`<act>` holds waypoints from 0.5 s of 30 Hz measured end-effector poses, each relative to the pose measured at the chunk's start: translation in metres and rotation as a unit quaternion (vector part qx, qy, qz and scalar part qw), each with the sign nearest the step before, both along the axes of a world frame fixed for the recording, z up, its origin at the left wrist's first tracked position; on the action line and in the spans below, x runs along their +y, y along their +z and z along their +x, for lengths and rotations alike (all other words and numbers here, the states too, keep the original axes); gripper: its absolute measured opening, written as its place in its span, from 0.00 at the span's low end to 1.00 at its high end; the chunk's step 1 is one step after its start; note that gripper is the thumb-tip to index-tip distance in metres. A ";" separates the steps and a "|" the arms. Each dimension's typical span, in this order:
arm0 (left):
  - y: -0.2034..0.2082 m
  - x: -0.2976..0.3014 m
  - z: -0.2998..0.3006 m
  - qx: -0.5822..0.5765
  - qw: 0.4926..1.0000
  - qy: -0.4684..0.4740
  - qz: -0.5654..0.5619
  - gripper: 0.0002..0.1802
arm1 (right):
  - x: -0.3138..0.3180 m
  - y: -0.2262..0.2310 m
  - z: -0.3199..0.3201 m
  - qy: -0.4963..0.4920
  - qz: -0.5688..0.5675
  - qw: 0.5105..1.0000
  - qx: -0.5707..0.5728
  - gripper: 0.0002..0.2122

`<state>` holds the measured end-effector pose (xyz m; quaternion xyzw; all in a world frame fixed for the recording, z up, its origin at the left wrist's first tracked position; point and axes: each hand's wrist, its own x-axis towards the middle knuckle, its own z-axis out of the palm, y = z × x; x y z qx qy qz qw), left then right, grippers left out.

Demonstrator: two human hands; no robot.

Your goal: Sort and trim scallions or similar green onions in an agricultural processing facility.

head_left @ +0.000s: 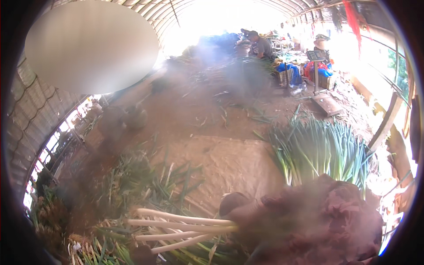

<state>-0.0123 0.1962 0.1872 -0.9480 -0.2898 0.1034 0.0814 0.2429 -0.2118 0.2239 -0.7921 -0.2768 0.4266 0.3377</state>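
Observation:
Several long green onions (pixel 194 229) lie across the lower middle, their white stalks pointing left. My right hand (pixel 238 206), dark and hazy, is closed around them where the white runs into green. A loose maroon sleeve (pixel 327 212) covers that arm and hides the leaves behind it. At the bottom edge, below the white ends, a dark rounded shape looks like my left hand (pixel 143 255); its fingers cannot be made out. Beneath the stalks is a heap of loose onions and trimmed leaves (pixel 154 181).
A large upright bunch of green onions (pixel 318 148) stands right of a tan sheet (pixel 221 161). Farther back are a platform scale (pixel 327 105), crates with blue and red bags (pixel 324 73), and a person (pixel 261 45) bent beside piled onions. Roots and stalks (pixel 81 249) lie lower left.

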 end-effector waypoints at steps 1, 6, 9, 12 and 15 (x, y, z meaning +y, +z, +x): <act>0.006 0.008 -0.012 -0.005 0.998 0.061 -0.016 0.29 | 0.008 0.017 -0.005 0.015 -0.086 0.996 -0.031 0.28; 0.033 0.060 -0.107 -0.139 0.941 0.308 -0.031 0.31 | 0.021 0.051 0.041 0.216 0.029 0.875 -0.432 0.31; 0.056 0.053 -0.182 -0.375 0.904 0.193 0.064 0.27 | 0.047 0.101 0.081 0.292 0.084 0.677 -0.671 0.40; 0.127 -0.025 -0.152 -0.531 0.842 0.078 -0.053 0.37 | 0.074 0.168 0.089 0.363 0.091 0.543 -0.752 0.39; 0.131 -0.034 -0.139 -0.518 0.798 -0.081 -0.299 0.38 | 0.136 0.192 0.060 0.449 0.187 0.432 -0.759 0.34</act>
